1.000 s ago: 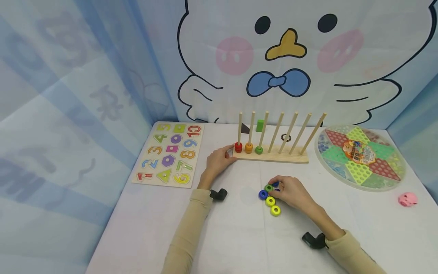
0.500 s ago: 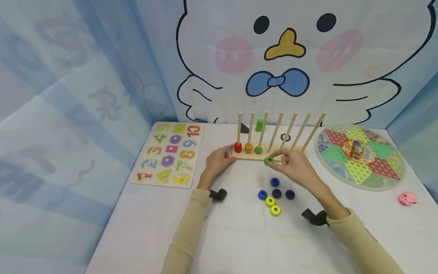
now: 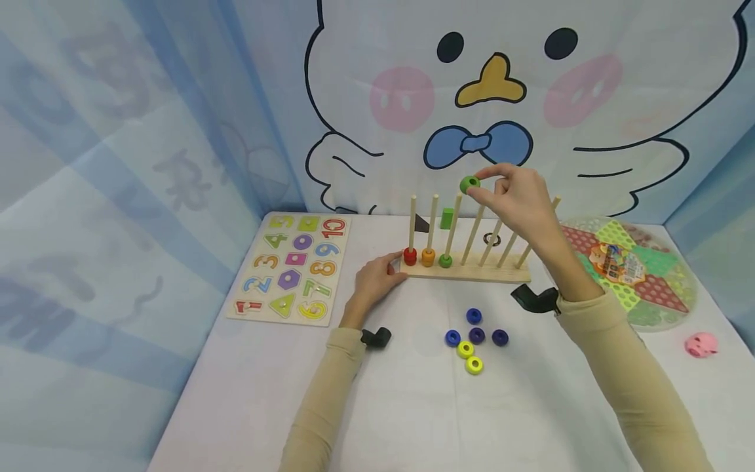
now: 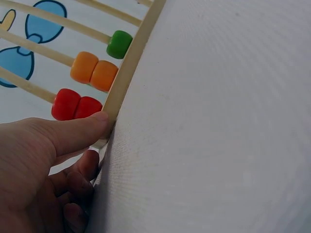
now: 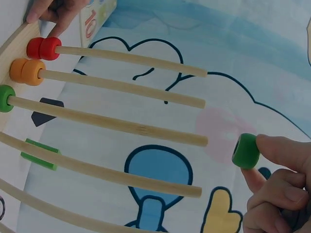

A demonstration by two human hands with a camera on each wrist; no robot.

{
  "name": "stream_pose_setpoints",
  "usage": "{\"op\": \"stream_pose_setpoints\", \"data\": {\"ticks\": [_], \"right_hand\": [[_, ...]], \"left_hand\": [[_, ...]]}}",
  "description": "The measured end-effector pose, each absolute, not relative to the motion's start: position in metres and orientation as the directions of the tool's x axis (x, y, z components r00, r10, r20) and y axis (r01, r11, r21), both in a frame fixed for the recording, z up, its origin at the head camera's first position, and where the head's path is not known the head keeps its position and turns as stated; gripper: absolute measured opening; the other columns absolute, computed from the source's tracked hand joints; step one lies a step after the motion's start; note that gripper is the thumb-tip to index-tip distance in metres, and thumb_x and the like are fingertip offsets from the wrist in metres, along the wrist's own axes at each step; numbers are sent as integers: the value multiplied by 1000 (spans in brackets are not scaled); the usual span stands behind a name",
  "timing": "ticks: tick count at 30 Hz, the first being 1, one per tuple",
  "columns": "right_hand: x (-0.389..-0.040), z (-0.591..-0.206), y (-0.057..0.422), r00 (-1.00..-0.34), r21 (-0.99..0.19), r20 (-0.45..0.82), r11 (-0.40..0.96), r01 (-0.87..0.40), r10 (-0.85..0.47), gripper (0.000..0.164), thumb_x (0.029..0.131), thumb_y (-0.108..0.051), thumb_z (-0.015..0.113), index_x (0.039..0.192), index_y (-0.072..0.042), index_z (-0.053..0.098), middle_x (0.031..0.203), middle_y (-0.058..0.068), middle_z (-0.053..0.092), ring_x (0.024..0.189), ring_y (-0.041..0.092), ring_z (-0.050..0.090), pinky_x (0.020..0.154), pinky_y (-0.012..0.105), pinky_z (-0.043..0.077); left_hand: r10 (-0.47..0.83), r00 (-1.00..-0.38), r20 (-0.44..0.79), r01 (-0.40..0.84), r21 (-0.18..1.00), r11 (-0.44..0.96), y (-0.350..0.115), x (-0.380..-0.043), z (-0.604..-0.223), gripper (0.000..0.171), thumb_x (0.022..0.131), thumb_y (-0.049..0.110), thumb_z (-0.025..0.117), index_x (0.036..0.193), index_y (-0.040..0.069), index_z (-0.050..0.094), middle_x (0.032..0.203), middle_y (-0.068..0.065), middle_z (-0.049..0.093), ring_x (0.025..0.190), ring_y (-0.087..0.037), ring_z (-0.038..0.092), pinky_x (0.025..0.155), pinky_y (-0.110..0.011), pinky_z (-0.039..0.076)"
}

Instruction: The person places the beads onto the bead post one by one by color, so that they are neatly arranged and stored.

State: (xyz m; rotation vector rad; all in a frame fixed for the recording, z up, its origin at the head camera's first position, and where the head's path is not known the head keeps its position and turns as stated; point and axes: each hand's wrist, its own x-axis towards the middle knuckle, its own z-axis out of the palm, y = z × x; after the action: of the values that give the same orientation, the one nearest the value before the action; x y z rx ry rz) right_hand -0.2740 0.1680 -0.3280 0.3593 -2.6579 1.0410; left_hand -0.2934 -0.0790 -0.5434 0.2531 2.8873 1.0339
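A wooden peg rack (image 3: 472,271) with a row of upright pegs stands at the back of the table. My left hand (image 3: 374,280) holds its left end, thumb on the base edge in the left wrist view. Two red beads (image 4: 75,104), two orange beads (image 4: 94,71) and one green bead (image 4: 119,44) sit on the first three pegs. With thumb and finger my right hand (image 3: 520,196) pinches another green bead (image 5: 246,151) near the top of the third peg, apart from it. Loose yellow beads (image 3: 474,365) and several blue and purple beads (image 3: 476,335) lie in front.
A number-and-shape puzzle board (image 3: 289,269) lies at the left. To the right are a round patterned game board (image 3: 655,288), partly behind the right arm, and a pink pig toy (image 3: 702,344). Behind the rack stand a green block (image 3: 446,218) and a dark triangular piece (image 3: 421,223).
My right hand has picked the green bead from the loose group and lifted it up past the rack's base to the peg tops. My left hand has stayed at the rack's end.
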Motion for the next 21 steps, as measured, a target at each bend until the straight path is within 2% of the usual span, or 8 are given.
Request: {"op": "stream_pose_setpoints", "data": {"ticks": [13,21], "right_hand": [[-285,-349,161,-948,-576,275,762,-296,-161,36,88,-32,68,111,-4,66,51,4,43,39,17,37,37,28,26],[-262,-357,175,-948,-658,302,699,-282,-97,37,89,-39,65,110,-9,67,50,6,41,39,18,33,37,29,25]], "left_hand": [[176,-984,-2,135,631,764,-76,-294,-545,58,84,41,70,137,25,53,69,5,55,59,-12,48,55,-28,34],[168,-986,7,136,624,769,-77,-295,-546,58,84,41,70,137,26,53,69,4,55,59,-12,48,55,-28,34]]}}
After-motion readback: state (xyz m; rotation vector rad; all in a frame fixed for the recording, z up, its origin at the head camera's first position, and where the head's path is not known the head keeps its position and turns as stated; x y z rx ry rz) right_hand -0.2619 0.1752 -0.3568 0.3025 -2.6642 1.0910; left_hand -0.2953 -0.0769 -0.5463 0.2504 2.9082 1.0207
